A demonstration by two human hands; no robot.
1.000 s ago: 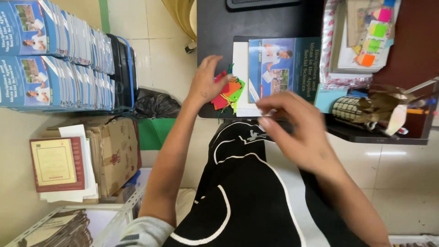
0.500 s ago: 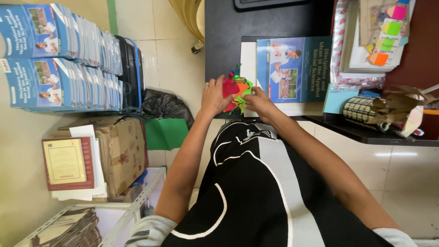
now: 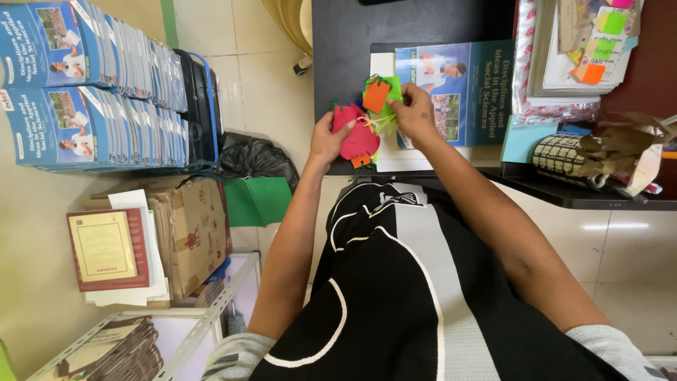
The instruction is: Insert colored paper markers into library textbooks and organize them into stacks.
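The left hand (image 3: 326,141) grips a red paper tag (image 3: 356,137); the right hand (image 3: 416,113) pinches an orange tag (image 3: 376,95). At 3 o'clock, a blue book (image 3: 469,92) lies on the desk (image 3: 345,42). Book stacks (image 3: 99,85) sit at 9 o'clock.

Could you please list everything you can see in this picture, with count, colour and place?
Red tag: one, red, in the left hand.
Orange tag: one, orange, at the right hand's fingers.
Green tag: one, green, behind the orange tag.
Book: one, blue cover, on the dark desk.
Stacked books: many, blue, upper left.
Cardboard box: one, brown, on the floor at left.
Black bag: one, black, on the floor.
Green folder: one, green, beside the box.
Paper pile: one, with coloured sticky tabs, upper right.
Left hand: holds the red tag.
Right hand: pinches the orange tag.
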